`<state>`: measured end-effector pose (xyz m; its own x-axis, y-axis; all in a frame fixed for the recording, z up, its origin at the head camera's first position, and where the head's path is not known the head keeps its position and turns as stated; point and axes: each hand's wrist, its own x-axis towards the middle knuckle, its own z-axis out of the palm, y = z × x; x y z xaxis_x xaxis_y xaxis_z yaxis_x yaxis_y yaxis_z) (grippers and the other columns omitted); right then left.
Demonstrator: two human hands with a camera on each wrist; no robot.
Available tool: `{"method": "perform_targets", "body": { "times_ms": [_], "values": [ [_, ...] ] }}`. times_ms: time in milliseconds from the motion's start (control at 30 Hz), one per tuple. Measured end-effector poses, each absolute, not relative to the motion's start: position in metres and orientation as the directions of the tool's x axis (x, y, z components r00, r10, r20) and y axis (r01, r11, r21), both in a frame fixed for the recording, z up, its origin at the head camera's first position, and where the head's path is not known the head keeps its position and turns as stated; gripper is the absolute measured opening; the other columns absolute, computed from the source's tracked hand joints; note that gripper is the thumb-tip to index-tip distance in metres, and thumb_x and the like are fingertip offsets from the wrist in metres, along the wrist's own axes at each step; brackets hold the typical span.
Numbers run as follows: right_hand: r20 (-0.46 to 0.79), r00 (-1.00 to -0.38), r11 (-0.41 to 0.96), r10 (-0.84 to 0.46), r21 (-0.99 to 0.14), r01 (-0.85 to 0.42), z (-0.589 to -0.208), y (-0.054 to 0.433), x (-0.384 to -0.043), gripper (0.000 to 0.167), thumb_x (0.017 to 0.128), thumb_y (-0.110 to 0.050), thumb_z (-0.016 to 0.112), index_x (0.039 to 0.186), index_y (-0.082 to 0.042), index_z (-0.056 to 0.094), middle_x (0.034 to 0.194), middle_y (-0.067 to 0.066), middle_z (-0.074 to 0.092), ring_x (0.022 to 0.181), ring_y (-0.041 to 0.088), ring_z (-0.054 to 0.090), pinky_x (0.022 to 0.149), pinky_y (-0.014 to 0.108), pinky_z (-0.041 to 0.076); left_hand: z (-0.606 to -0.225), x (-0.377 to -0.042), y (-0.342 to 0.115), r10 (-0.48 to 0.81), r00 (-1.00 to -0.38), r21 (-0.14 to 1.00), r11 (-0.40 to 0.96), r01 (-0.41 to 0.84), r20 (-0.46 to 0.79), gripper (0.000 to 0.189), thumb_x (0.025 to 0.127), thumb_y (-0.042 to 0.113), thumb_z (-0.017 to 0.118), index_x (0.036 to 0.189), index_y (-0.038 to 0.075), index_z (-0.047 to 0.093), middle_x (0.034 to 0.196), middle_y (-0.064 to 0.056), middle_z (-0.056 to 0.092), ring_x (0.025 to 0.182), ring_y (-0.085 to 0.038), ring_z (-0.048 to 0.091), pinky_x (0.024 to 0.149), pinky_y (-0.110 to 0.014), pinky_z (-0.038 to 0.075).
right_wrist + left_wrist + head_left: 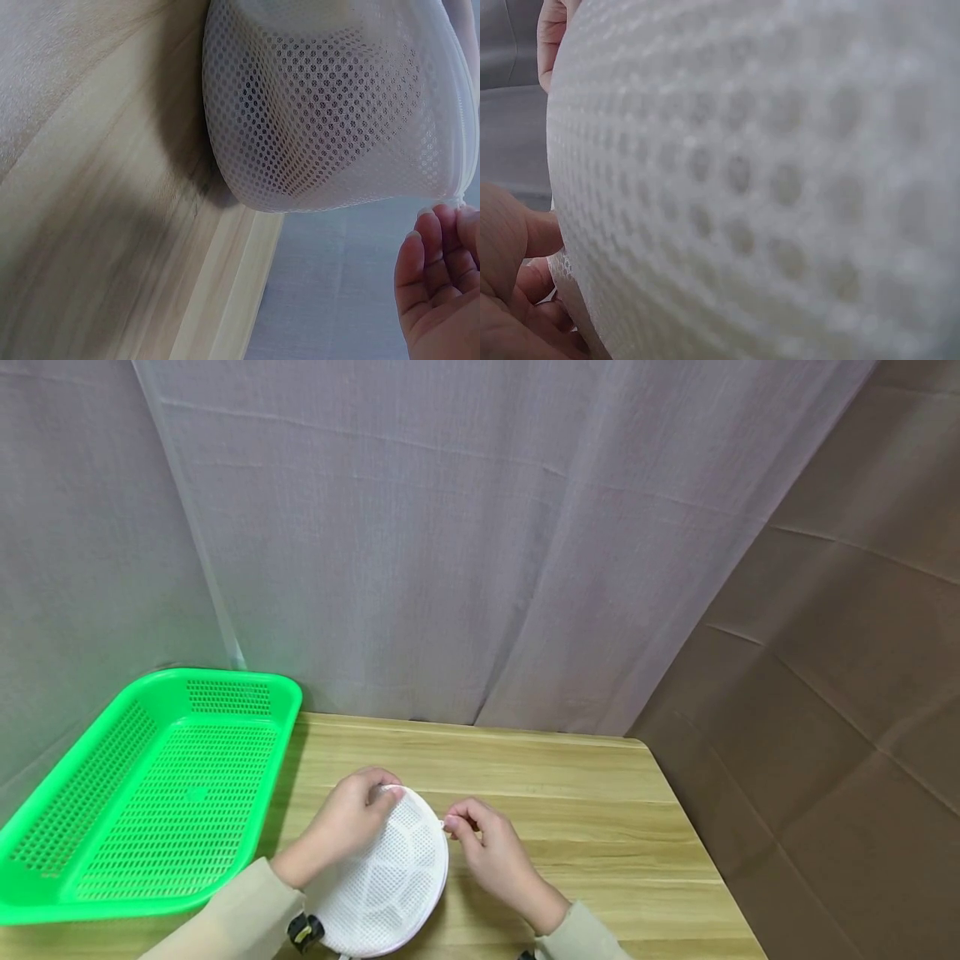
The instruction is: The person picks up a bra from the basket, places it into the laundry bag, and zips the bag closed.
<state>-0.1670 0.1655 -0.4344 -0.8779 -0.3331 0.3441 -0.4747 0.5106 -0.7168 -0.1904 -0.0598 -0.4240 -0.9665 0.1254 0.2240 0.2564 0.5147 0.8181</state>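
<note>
A round white mesh laundry bag (397, 868) stands on the wooden table, its flat top facing up. My left hand (352, 814) grips the bag's far left rim, thumb on top of the mesh. At the right edge, my right hand (491, 852) pinches a small white zipper pull. The right wrist view shows the bag's honeycomb mesh side (322, 112) and the zipper along its rim, with the right fingertips on the pull. Close mesh (742, 172) fills most of the left wrist view, beside the left thumb and curled fingers.
A green perforated plastic basket (180, 793) sits at the left of the wooden table (600, 827). A grey curtain (420, 568) hangs behind the table's far edge. Brown cloth (840, 693) covers the right side.
</note>
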Motion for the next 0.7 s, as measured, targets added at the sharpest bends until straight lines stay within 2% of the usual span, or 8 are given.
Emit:
{"method": "perform_targets", "body": {
  "times_ms": [200,400,700],
  "values": [
    [0.346,-0.878,0.509,-0.331,-0.718,-0.475,-0.4358,0.1654,-0.1674,0.009,0.097,-0.027,0.057,0.093,-0.021,0.063,0.083,-0.01,0.06,0.079,0.007,0.058,0.07,0.026,0.051,-0.4256,-0.1927,-0.0615,0.089,-0.976,0.846,0.488,0.216,0.198,0.007,0.092,0.014,0.065,0.096,0.009,0.068,0.096,-0.004,0.066,0.092,-0.019,0.059,0.085,-0.042,0.047],
    [0.364,-0.87,0.502,-0.333,-0.713,-0.49,-0.4359,0.1659,-0.1678,0.008,0.097,-0.025,0.058,0.093,-0.02,0.063,0.083,-0.009,0.061,0.079,0.007,0.058,0.07,0.026,0.051,-0.4251,-0.194,-0.0641,0.065,-0.986,0.881,0.442,0.168,0.156,0.008,0.093,0.015,0.065,0.095,0.009,0.069,0.09,-0.002,0.066,0.085,-0.018,0.057,0.082,-0.038,0.046],
    [0.366,-0.871,0.505,-0.328,-0.711,-0.489,-0.4352,0.1658,-0.1679,0.01,0.097,-0.025,0.057,0.093,-0.019,0.063,0.082,-0.008,0.061,0.078,0.007,0.057,0.071,0.026,0.05,-0.4177,-0.1923,-0.0654,0.042,-0.995,0.919,0.38,0.104,0.095,0.015,0.095,0.015,0.06,0.1,0.004,0.069,0.096,-0.005,0.066,0.09,-0.019,0.058,0.083,-0.038,0.046]
  ]
}}
